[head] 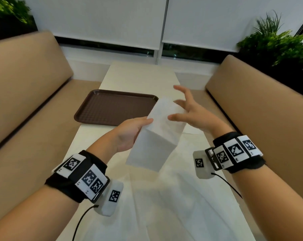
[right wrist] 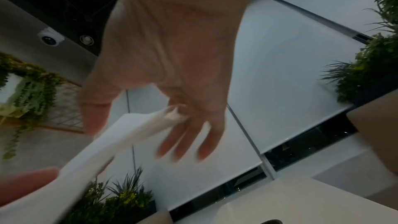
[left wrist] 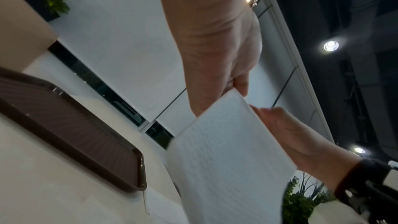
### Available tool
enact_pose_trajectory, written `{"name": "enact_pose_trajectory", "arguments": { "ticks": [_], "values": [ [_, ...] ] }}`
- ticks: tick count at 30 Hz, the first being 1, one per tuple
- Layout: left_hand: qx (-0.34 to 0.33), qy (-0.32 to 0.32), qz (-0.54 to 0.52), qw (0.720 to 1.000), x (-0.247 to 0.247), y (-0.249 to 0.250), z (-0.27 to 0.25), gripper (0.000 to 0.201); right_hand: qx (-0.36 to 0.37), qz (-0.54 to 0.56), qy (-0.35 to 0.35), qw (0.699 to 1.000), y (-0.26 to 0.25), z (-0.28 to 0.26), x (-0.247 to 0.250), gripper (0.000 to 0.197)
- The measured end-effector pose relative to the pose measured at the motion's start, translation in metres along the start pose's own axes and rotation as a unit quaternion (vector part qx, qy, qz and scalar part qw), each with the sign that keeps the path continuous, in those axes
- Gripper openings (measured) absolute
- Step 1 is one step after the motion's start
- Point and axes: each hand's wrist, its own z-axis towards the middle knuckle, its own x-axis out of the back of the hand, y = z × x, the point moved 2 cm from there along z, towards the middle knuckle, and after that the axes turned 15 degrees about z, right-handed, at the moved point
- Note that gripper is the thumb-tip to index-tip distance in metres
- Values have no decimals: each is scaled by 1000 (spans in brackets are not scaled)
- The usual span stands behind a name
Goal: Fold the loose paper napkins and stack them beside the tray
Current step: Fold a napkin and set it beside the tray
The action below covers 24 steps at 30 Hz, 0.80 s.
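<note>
Between two tan benches (head: pixel 25 87) runs a pale table (head: pixel 140 75) with a brown tray (head: pixel 116 94) on it and loose napkins (head: pixel 173 197) spread nearer the person. Left hand (head: pixel 130 134) pinches a part-folded napkin (head: pixel 157 134) held above the table; right hand (head: pixel 190 110) hovers just beside its upper end, fingers spread, grasping nothing. Folding looks midway; next, the right hand probably must catch the free edge and crease it.
</note>
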Motion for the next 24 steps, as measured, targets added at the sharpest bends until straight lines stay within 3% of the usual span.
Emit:
{"name": "enact_pose_trajectory", "arguments": {
  "ticks": [3,5,7,8,10,13,17,20,24],
  "values": [
    [6,-34,66,997,2,-13,1,25,-23,55,-46,997,17,0,5,72],
    [13,-64,120,991,5,-34,3,53,-38,86,-12,996,45,-4,12,62],
    [43,-41,126,990,9,-57,7,78,-51,105,32,993,83,-10,20,49],
    [56,-21,117,991,11,-67,11,80,-58,103,53,992,102,-15,23,39],
    [72,5,102,992,9,-81,23,61,-72,77,99,990,135,-21,29,18],
    [84,64,131,986,2,-91,57,14,-90,66,173,979,167,-20,44,11],
    [65,140,137,979,-6,-82,127,22,-113,67,225,966,179,9,84,25],
    [23,153,164,974,-15,-58,178,32,-102,-3,257,961,182,42,115,29],
    [-17,230,192,954,-20,-44,238,25,-116,-100,289,945,202,86,144,27]
  ]
}}
